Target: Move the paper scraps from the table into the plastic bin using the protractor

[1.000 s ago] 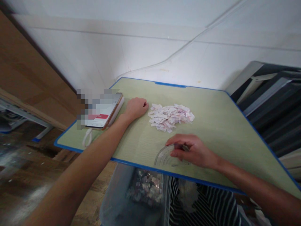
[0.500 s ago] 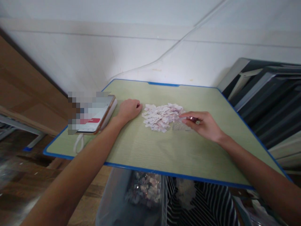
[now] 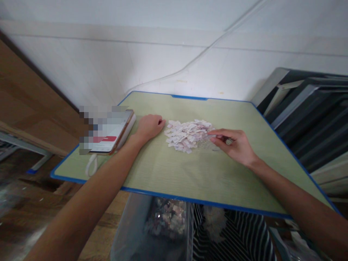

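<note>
A loose pile of small white paper slips with faint pinkish marks (image 3: 187, 135) lies on the pale green tabletop (image 3: 168, 170). Just left of it rests my left hand (image 3: 150, 127), its fingers curled into a loose fist with nothing visible in it. My right hand (image 3: 235, 145) is at the pile's right edge, thumb and fingers pinched on a thin clear plastic bag (image 3: 208, 144). Something dark reddish and shiny (image 3: 225, 138) shows inside that hand, mostly hidden by the fingers. The bag touches or overlaps the nearby slips.
A phone with a white cable (image 3: 108, 132) leans at the table's left. Below the front edge are a clear plastic bin (image 3: 130, 224) with small wrapped items and dark striped fabric (image 3: 239, 232). Folded dark panels (image 3: 312, 105) stand right; a cardboard box (image 3: 32, 98) stands left.
The clear plastic by my right hand has shifted and looks more crumpled, and the reddish thing shows less between the fingers. My left hand has stayed almost still.
</note>
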Demonstrator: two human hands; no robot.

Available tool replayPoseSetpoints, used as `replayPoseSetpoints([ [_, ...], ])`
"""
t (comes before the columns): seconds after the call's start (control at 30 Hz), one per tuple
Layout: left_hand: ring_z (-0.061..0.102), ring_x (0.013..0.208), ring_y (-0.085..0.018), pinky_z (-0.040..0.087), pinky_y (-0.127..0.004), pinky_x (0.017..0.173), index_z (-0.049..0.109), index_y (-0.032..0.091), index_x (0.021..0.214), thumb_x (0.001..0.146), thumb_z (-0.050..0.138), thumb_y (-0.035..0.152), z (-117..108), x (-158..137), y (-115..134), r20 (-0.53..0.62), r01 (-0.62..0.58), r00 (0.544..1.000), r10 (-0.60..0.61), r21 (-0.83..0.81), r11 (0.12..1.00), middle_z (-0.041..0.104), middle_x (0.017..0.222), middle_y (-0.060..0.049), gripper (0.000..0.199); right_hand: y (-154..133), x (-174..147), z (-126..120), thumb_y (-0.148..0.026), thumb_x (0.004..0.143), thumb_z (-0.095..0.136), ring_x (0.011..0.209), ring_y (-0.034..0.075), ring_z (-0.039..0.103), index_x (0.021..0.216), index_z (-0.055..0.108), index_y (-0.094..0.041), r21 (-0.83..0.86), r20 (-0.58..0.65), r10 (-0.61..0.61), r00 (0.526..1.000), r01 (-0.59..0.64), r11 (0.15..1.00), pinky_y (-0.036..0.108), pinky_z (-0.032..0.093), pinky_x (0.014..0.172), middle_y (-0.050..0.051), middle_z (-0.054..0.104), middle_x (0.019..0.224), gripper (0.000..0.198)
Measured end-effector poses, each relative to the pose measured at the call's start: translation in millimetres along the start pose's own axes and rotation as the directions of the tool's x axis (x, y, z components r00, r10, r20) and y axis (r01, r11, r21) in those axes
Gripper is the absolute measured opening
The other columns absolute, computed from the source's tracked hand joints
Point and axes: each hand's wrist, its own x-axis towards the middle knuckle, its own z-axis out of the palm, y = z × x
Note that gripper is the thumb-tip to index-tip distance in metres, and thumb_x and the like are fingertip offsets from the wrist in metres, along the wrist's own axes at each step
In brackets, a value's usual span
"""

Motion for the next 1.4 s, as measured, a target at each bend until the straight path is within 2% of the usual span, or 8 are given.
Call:
replayPoseSetpoints([
  [0.1, 0.068, 0.093, -0.027, 0.044, -0.035, 0.070, 0.074, 0.019, 0.096, 0.095, 0.033, 0.042, 0, 0, 0, -0.007, 0.002, 1.000, -0.002, -0.012, 1.000, 0.076, 0.102, -0.013, 0.048, 1, 1, -1, -0.037, 0.085, 0.064, 0.052, 0.012, 0.050, 0.092, 0.080, -0.021, 0.013, 0.049, 0.007, 0.999, -0.008, 1.000, 0.027, 0.044, 0.051, 0.006, 0.076, 0.081, 0.024],
  [0.3, 0.069, 0.095, -0.028, 0.044, -0.035, 0.071, 0.074, 0.018, 0.097, 0.095, 0.033, 0.041, 2, 1, -1, -0.008, -0.002, 1.000, 0.002, -0.013, 1.000, 0.076, 0.102, -0.013, 0.047, -1, 5, -16, -0.035, 0.082, 0.066, 0.053, 0.012, 0.052, 0.090, 0.080, -0.018, 0.044, 0.240, 0.019, 0.971, -0.030, 0.999, 0.026, 0.043, 0.052, 0.005, 0.072, 0.069, 0.023],
  [0.4, 0.069, 0.097, -0.028, 0.045, -0.035, 0.073, 0.075, 0.018, 0.099, 0.095, 0.032, 0.039, 2, 1, -2, -0.005, -0.007, 1.000, 0.007, -0.012, 1.000, 0.076, 0.104, -0.014, 0.048, -2, 5, -16, -0.038, 0.081, 0.069, 0.056, 0.013, 0.053, 0.090, 0.079, -0.019, 0.065, 0.216, 0.048, 0.975, -0.064, 0.996, 0.026, 0.044, 0.053, 0.005, 0.072, 0.073, 0.024],
  [0.53, 0.068, 0.100, -0.029, 0.047, -0.036, 0.077, 0.074, 0.017, 0.103, 0.097, 0.030, 0.038, 3, 2, -2, -0.003, 0.000, 1.000, 0.000, -0.017, 1.000, 0.075, 0.107, -0.015, 0.049, 0, 2, -4, -0.043, 0.081, 0.070, 0.053, 0.011, 0.050, 0.093, 0.078, -0.018, 0.124, 0.122, 0.068, 0.990, -0.083, 0.989, 0.025, 0.041, 0.048, 0.006, 0.073, 0.081, 0.029],
  [0.6, 0.068, 0.102, -0.029, 0.047, -0.036, 0.078, 0.073, 0.017, 0.105, 0.098, 0.029, 0.038, 3, 2, -2, -0.006, 0.010, 1.000, -0.010, -0.024, 1.000, 0.075, 0.109, -0.015, 0.050, 2, 1, 1, -0.043, 0.082, 0.069, 0.053, 0.011, 0.050, 0.095, 0.077, -0.017, 0.135, 0.119, 0.064, 0.991, -0.080, 0.988, 0.025, 0.041, 0.048, 0.007, 0.072, 0.081, 0.030],
  [0.97, 0.068, 0.102, -0.032, 0.052, -0.039, 0.078, 0.071, 0.013, 0.110, 0.095, 0.032, 0.033, 4, 2, -3, -0.029, 0.158, 0.987, -0.158, 0.023, 0.987, 0.074, 0.111, -0.018, 0.047, 0, 7, -13, -0.034, 0.080, 0.066, 0.054, 0.012, 0.052, 0.087, 0.076, -0.014, 0.123, 0.303, -0.005, 0.953, -0.034, 0.992, 0.025, 0.041, 0.051, 0.003, 0.066, 0.066, 0.023],
  [1.23, 0.070, 0.098, -0.033, 0.051, -0.039, 0.075, 0.072, 0.013, 0.108, 0.093, 0.033, 0.038, 2, -1, 1, -0.028, 0.126, 0.992, -0.126, 0.027, 0.992, 0.074, 0.107, -0.018, 0.048, 1, 6, -13, -0.035, 0.080, 0.066, 0.054, 0.012, 0.050, 0.089, 0.075, -0.014, 0.126, 0.344, 0.015, 0.939, -0.062, 0.990, 0.025, 0.040, 0.051, 0.003, 0.063, 0.065, 0.025],
  [1.4, 0.070, 0.095, -0.033, 0.051, -0.038, 0.073, 0.072, 0.013, 0.105, 0.092, 0.035, 0.040, 0, -3, 7, -0.031, 0.098, 0.995, -0.097, 0.011, 0.995, 0.075, 0.103, -0.019, 0.047, -1, 5, -18, -0.034, 0.082, 0.065, 0.056, 0.012, 0.052, 0.086, 0.074, -0.014, 0.113, 0.487, 0.012, 0.873, -0.077, 0.991, 0.024, 0.040, 0.053, 0.003, 0.065, 0.066, 0.022],
])
